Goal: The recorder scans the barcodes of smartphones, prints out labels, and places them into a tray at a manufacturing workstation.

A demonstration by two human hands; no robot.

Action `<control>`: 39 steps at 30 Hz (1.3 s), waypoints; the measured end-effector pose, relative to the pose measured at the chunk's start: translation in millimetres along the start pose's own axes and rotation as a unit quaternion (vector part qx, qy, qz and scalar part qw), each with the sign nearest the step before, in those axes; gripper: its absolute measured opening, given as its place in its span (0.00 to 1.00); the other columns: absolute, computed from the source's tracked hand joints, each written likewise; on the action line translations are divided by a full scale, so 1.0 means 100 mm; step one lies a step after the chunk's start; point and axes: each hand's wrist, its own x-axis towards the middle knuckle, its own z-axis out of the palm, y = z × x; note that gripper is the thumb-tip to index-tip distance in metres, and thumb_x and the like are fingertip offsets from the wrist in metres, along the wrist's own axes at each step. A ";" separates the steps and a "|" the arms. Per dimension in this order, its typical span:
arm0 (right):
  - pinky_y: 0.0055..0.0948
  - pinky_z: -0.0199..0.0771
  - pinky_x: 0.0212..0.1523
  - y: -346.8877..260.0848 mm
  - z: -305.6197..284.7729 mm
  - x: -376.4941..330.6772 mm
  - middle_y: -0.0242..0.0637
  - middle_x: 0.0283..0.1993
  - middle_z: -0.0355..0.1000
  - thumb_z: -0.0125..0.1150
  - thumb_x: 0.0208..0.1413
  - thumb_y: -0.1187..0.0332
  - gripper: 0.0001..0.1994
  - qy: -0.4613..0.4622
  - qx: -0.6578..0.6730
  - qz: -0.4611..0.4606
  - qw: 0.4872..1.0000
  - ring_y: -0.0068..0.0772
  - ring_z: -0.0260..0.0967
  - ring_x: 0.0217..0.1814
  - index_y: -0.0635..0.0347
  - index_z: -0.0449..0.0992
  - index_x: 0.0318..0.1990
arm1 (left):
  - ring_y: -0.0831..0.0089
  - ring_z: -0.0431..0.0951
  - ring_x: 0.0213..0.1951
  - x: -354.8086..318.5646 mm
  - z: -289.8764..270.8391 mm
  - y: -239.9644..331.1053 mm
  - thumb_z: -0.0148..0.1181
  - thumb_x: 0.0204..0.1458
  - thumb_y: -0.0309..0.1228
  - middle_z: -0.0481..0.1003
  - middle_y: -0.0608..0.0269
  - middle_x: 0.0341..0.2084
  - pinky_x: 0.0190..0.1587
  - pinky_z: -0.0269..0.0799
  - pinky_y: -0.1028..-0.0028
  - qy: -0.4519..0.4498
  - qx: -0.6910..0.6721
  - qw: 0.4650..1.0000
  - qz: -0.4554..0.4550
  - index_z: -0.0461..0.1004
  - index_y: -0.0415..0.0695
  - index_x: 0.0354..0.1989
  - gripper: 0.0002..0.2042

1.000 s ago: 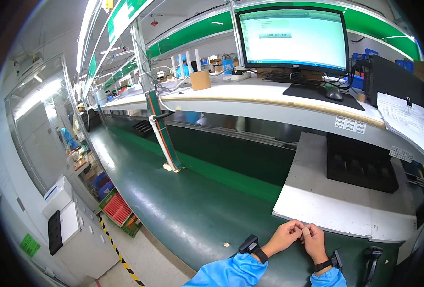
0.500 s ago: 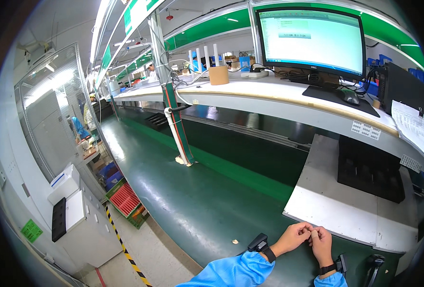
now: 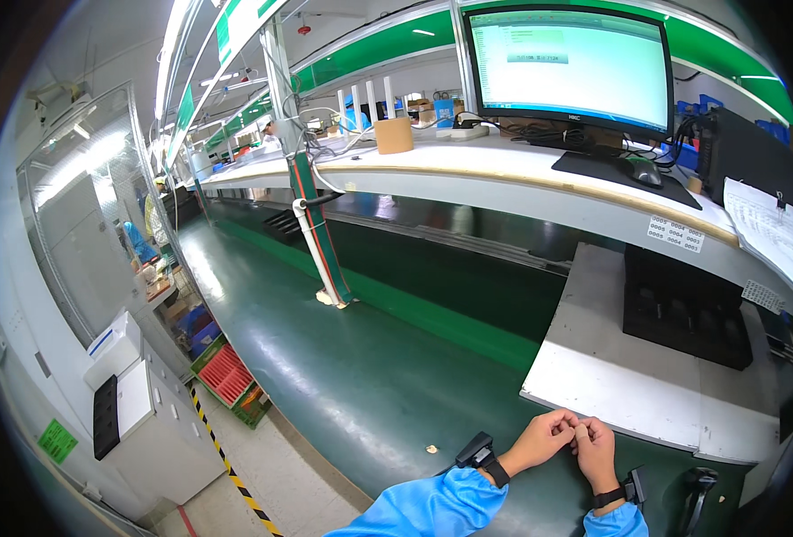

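Green conveyor belt [image 3: 352, 376] fills the middle, and the hands meet just above it at 5 o'clock. The left hand [image 3: 547, 438] and right hand [image 3: 596, 447] touch, fingers curled together over something too small to tell. A grey tabletop [image 3: 629, 385] lies just beyond them at 12 o'clock, carrying a black tray [image 3: 687, 309].
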 end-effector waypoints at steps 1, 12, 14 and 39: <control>0.19 0.68 0.24 -0.01 0.00 -0.01 0.30 0.26 0.72 0.55 0.65 0.70 0.08 0.003 -0.001 0.000 1.000 0.17 0.67 0.25 0.65 0.76 0.37 | 0.88 0.70 0.30 0.00 0.00 -0.01 0.56 0.58 0.23 0.73 0.72 0.27 0.33 0.67 0.83 -0.003 -0.002 1.000 0.001 0.75 0.37 0.43 0.07; 0.19 0.69 0.26 -0.04 0.01 -0.01 0.30 0.26 0.74 0.56 0.65 0.69 0.08 0.008 0.007 0.004 1.000 0.16 0.68 0.25 0.66 0.77 0.38 | 0.87 0.72 0.31 0.01 -0.03 -0.03 0.56 0.58 0.24 0.73 0.73 0.28 0.36 0.70 0.83 -0.020 -0.009 1.000 -0.022 0.75 0.36 0.46 0.09; 0.19 0.69 0.26 -0.04 0.01 -0.01 0.30 0.26 0.74 0.57 0.65 0.69 0.08 0.009 0.008 0.007 1.000 0.16 0.68 0.25 0.66 0.77 0.38 | 0.87 0.72 0.32 0.01 -0.04 -0.06 0.56 0.58 0.24 0.73 0.73 0.29 0.36 0.70 0.83 -0.014 -0.009 1.000 -0.021 0.75 0.36 0.47 0.10; 0.16 0.56 0.21 0.35 -0.09 0.08 0.23 0.23 0.64 0.57 0.65 0.64 0.10 -0.011 0.002 -0.056 0.998 0.12 0.58 0.21 0.60 0.71 0.35 | 0.83 0.66 0.27 -0.04 0.05 0.02 0.55 0.59 0.29 0.67 0.70 0.22 0.30 0.63 0.77 0.029 0.003 0.998 0.049 0.66 0.41 0.43 0.08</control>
